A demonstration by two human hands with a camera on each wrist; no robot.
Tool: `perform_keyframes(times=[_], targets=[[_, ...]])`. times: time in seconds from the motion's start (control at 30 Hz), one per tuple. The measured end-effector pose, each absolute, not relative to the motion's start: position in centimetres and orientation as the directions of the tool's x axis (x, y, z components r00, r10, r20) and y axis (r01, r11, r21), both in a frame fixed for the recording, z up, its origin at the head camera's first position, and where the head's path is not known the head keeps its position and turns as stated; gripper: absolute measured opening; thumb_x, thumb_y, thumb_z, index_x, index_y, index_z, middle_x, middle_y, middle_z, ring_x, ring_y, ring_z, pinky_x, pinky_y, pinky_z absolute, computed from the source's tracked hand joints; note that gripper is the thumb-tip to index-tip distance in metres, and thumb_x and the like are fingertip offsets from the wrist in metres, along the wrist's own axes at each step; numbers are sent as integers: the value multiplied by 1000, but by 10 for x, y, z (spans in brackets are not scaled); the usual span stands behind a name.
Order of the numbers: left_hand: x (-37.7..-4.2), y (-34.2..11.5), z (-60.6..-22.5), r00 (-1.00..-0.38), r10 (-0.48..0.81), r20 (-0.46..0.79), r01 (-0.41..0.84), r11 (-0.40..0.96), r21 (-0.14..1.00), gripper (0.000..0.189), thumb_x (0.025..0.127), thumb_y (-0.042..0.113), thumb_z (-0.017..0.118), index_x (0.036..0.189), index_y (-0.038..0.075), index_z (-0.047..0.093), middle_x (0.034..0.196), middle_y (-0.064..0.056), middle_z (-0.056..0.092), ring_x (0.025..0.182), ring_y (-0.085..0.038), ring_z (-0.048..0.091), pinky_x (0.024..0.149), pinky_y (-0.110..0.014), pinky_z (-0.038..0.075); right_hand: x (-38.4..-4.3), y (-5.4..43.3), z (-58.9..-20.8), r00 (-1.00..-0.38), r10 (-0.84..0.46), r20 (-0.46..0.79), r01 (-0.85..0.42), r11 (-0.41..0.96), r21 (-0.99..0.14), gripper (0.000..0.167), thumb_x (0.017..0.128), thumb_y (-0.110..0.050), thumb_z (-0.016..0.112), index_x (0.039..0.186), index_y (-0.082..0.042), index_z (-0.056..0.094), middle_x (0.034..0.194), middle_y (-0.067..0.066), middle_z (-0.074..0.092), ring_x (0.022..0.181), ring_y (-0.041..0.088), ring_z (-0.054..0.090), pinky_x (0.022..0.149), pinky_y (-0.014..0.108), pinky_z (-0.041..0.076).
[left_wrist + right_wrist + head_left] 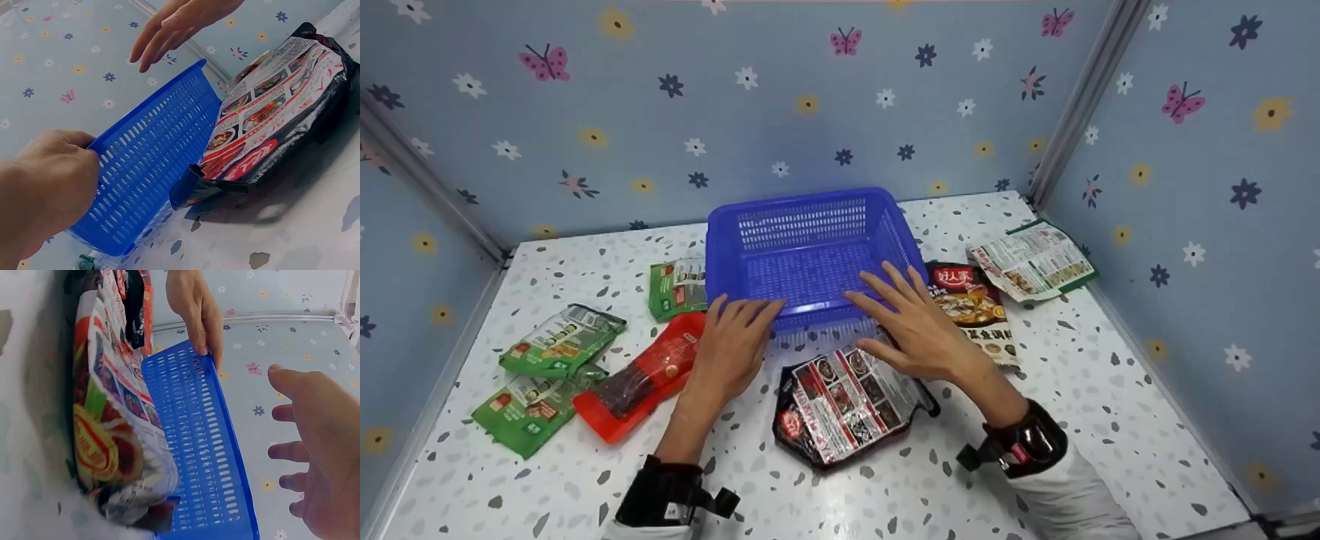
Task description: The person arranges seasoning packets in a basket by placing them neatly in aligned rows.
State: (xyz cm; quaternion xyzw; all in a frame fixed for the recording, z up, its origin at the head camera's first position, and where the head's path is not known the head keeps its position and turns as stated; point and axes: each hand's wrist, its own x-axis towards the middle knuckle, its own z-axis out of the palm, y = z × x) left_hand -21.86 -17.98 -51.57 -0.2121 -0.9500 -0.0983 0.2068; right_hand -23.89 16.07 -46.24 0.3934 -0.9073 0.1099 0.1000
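Note:
A blue plastic basket (802, 199) stands against the back wall, its slotted front side facing me. My left hand (731, 345) grips the front rim near the left corner, fingers over the edge and thumb outside, as the right wrist view shows. Over the front right part of the basket, my right hand (919, 330) is spread with straight fingers and nothing in it; the right wrist view shows these fingers (292, 451) apart from the rim. A black, white and red food packet (847, 401), printed with dish pictures, lies just before the basket, below my right hand.
Left of the basket lie a red packet (649, 375) with dark contents and several green packets (562, 341), one partly behind the basket. On the right are a packet with a soup picture (971, 307) and a white-green one (1035, 259). Flowered panels (810, 97) enclose the speckled table (1110, 420).

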Motion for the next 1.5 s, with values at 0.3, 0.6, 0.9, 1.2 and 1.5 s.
perform_keyframes(times=[0.3,0.6,0.9,1.2,1.5], targets=[[-219,-180,-518,-815,348,464,441,891,107,45,112,19,66,157,21,64,139,-15,77,124,-40,71,113,-59,50,-234,198,-466,-702,-660,268,-708,689,-155,71,114,-51,60,175,-19,43,185,17,36,175,48,23,142,69,15],[-220,-176,-520,-815,350,462,456,880,137,43,114,21,64,157,20,64,136,-13,78,121,-39,71,110,-59,51,-243,266,-472,-773,-547,322,-619,762,-191,68,111,-36,69,171,-11,49,180,22,42,171,51,30,141,70,20],[-218,-176,-520,-820,335,465,450,879,161,44,112,15,67,155,19,66,135,-14,78,121,-41,71,107,-60,51,-257,326,-479,-851,-453,265,-498,856,-139,76,109,-33,74,173,-8,41,179,30,38,167,61,28,136,80,19],[-219,-178,-518,-825,348,445,454,877,156,46,111,14,67,156,20,64,135,-14,78,119,-39,70,109,-59,51,-274,356,-500,-914,-377,150,-394,913,-106,76,109,-30,73,172,-4,40,179,36,31,166,67,22,135,83,12],[-218,-177,-519,-834,343,432,448,878,169,46,112,15,65,157,21,63,137,-13,78,121,-39,70,110,-59,51,-296,363,-511,-937,-341,82,-347,935,-79,75,111,-32,67,173,-2,36,181,37,25,167,67,19,134,85,10]])
